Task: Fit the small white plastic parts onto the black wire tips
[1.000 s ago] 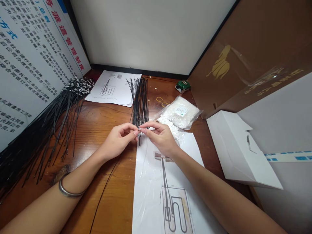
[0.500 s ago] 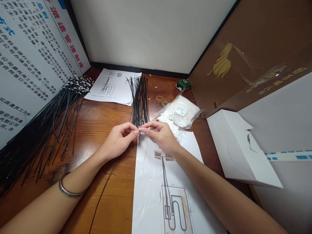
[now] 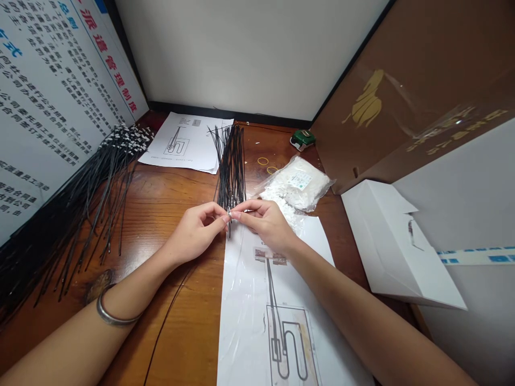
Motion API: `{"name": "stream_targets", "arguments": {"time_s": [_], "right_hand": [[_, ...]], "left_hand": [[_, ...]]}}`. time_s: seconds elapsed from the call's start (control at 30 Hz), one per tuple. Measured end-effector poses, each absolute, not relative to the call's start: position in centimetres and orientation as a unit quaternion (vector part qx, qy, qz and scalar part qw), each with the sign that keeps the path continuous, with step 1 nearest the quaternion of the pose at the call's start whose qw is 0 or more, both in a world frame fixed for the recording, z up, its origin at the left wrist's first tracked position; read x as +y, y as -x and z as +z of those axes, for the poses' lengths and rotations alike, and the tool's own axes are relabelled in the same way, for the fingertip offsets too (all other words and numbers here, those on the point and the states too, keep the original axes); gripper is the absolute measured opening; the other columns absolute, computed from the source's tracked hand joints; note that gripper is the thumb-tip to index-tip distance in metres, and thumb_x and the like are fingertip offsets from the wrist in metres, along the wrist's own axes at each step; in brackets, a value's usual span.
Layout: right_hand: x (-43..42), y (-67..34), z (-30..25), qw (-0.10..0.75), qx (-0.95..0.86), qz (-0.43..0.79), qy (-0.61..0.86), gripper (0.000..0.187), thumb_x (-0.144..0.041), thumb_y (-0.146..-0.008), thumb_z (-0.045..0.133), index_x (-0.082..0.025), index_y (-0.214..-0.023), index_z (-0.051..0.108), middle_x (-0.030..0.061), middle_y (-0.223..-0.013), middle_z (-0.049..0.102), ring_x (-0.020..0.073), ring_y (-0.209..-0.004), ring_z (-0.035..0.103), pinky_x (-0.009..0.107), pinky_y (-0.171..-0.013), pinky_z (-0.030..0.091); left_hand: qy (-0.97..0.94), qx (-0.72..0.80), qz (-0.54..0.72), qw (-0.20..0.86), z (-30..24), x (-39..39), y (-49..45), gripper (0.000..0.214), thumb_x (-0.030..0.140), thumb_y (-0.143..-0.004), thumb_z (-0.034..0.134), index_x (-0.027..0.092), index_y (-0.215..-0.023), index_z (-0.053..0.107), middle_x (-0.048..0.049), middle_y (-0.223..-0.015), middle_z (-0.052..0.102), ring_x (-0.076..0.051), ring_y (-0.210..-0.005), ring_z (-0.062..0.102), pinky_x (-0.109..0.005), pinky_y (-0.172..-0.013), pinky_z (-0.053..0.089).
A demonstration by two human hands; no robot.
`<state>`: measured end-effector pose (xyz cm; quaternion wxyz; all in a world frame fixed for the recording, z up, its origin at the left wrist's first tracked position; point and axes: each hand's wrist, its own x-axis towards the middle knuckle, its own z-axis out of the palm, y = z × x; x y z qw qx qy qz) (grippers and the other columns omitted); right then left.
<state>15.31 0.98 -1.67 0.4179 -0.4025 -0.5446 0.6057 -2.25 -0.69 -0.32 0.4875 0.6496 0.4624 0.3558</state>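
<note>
In the middle of the head view my left hand (image 3: 201, 230) and my right hand (image 3: 263, 221) meet, thumb and forefinger of each pressed together. A small white connector (image 3: 229, 213) shows between the fingertips, partly hidden by them. My left hand is closed on a thin black wire (image 3: 171, 311), which trails from under it down to the front edge. My right hand is closed on the white connector. Just beyond the fingers lies a bundle of black wires (image 3: 231, 166) with shiny near ends. Under my right hand is a printed drawing sheet (image 3: 245, 300).
On the left lies a large heap of black wires (image 3: 92, 198) with white connectors. More printed sheets (image 3: 161, 153) are at the back. A bag of white connectors (image 3: 301, 185), yellow rubber bands (image 3: 263, 161) and a green tape measure (image 3: 302, 140) lie right. Cardboard (image 3: 402, 80) borders the right side.
Both hands stay pinched together in nearly the same place. The trailing black wire has shifted slightly to the left, and the small white piece at the fingertips looks slightly turned.
</note>
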Motion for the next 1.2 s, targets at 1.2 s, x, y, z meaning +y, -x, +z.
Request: {"name": "stream_targets", "arguments": {"time_s": [1.2], "right_hand": [[0.64,-14.88,-2.17,0.438,-0.547,0.548,0.456,0.018,-0.033,-0.069,0.073,-0.017,-0.075,0.068,0.0022,-0.065,0.065,0.0094,-0.052,0.05,0.024,-0.045,0.031]], "left_hand": [[-0.621,0.469,0.381,0.5,-0.16,-0.7,1.99,0.016,0.028,-0.083,0.058,0.015,-0.075,0.06,-0.0012,-0.07,0.063,-0.013,-0.068,0.057,-0.028,-0.069,0.045]]}}
